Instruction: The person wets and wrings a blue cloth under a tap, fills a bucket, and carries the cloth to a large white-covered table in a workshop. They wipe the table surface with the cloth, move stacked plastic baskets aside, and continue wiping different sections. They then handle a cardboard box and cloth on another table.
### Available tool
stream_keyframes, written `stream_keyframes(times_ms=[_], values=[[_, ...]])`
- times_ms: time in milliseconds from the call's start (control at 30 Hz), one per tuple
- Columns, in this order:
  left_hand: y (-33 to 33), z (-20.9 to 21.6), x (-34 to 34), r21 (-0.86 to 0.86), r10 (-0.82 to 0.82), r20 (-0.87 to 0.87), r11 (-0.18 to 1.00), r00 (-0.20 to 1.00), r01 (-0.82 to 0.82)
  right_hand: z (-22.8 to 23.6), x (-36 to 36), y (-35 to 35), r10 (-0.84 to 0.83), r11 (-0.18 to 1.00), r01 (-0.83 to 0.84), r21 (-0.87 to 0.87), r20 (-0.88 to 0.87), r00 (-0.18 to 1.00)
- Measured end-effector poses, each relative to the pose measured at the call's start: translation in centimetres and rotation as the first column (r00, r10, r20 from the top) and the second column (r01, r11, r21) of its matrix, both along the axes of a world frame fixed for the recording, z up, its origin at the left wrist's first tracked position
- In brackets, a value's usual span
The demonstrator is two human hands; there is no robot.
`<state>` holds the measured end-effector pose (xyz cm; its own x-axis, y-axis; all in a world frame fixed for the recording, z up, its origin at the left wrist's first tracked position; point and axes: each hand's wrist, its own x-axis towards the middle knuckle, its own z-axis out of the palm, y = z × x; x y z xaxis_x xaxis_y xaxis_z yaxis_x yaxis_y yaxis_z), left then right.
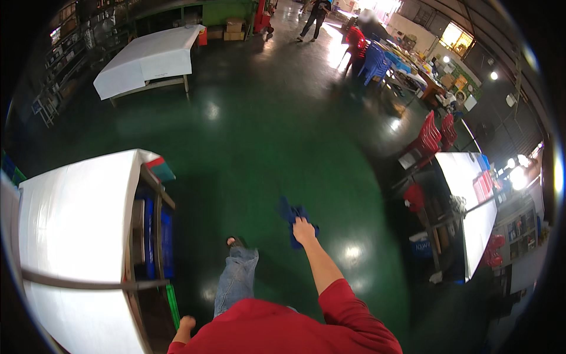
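Note:
My right hand point(303, 230) reaches forward above the green floor, its fingers closed around a crumpled dark blue cloth point(296, 213). Parts of the cloth stick out above the hand and hang below it; the exact kind of cloth item is unclear. Low at my left side, beside the white-covered table, is my left hand point(187, 323). It is small in view and its fingers are mostly hidden, so I cannot make out whether it holds anything.
A white-covered table point(76, 218) with blue crates point(167, 245) beneath stands close on my left. Another white-topped table point(471, 200) is at right, near red chairs point(429, 137). Farther off are a third covered table point(147, 59), blue chairs point(375, 62) and a person point(315, 20).

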<state>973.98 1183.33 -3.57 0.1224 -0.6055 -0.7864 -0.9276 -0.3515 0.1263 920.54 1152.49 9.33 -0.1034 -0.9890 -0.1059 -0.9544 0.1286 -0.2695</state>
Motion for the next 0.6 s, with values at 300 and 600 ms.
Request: stream_keyframes(times_ms=[300, 600], values=[[-44.4, 2.1, 0.6, -0.094, -0.544, 0.045, 0.833, 0.838, 0.546, 0.9, 0.9, -29.1, -0.150, 0.909, 0.150, 0.388, -0.030, 0.988], [-98.1, 17.0, 0.2, -0.635, 0.059, -0.578, 0.594, 0.814, -0.494, -4.1, -7.4, -45.5, 0.104, -0.019, 0.082, 0.996, -0.080, 0.991]])
